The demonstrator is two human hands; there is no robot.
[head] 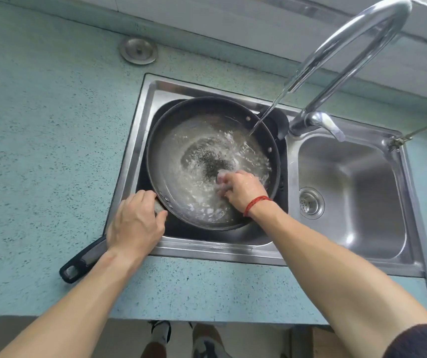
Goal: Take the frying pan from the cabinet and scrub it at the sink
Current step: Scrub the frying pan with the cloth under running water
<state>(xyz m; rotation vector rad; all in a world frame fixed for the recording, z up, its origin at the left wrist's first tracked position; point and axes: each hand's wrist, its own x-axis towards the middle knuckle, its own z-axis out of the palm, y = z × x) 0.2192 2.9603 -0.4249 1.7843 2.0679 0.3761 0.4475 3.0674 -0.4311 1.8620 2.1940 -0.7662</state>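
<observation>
The speckled teal table [39, 151] carries a round metal stopper [138, 50], behind and left of the sink [207, 250]. A black handle [83, 262] projects over the sink's front rim and above the table. The left hand [134, 226] grips this handle at its root, fingers [142, 196] curled fully round it, just beside the pan's rim. The frying pan [156, 161] sits in the left basin [160, 95], over a dark vessel [278, 122] whose kind cannot be determined. The pan contains churning water, foam and a dark speckled patch at centre. The right hand [243, 192], with a red cord [256, 204] at the wrist, has its fingers closed on a pale scrubbing pad [221, 175] pressed to the pan's floor. The tap [349, 47] runs a stream of water [266, 117] into the pan. The right basin [357, 223] shows a drain strainer [311, 202].
</observation>
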